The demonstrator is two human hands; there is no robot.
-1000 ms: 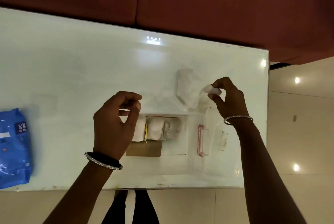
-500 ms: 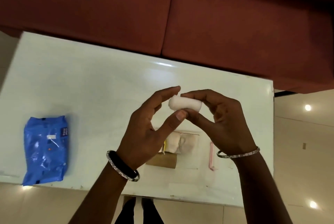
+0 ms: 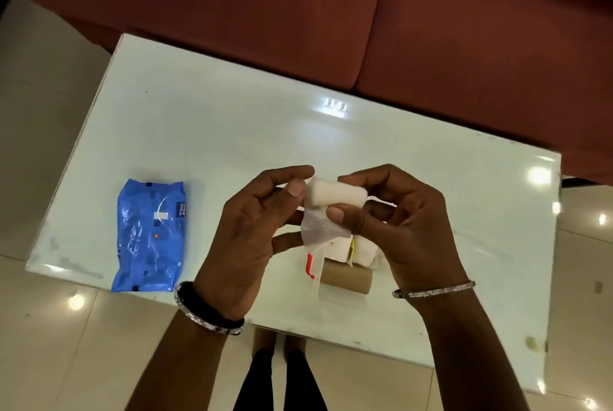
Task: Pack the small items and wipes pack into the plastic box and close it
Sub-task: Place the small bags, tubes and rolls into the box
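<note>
Above tabletop [image 3: 232,132]: white roll [image 3: 333,194] pinched by right hand [image 3: 404,228], left hand [image 3: 252,231] fingers touching its end. Wipes [image 3: 149,235] far left.

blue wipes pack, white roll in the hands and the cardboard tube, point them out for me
blue wipes pack [image 3: 149,235], head view, middle of its top face
white roll [image 3: 335,193], head view, its bare side between the two hands
cardboard tube [image 3: 346,281], head view, middle of its brown side
</note>
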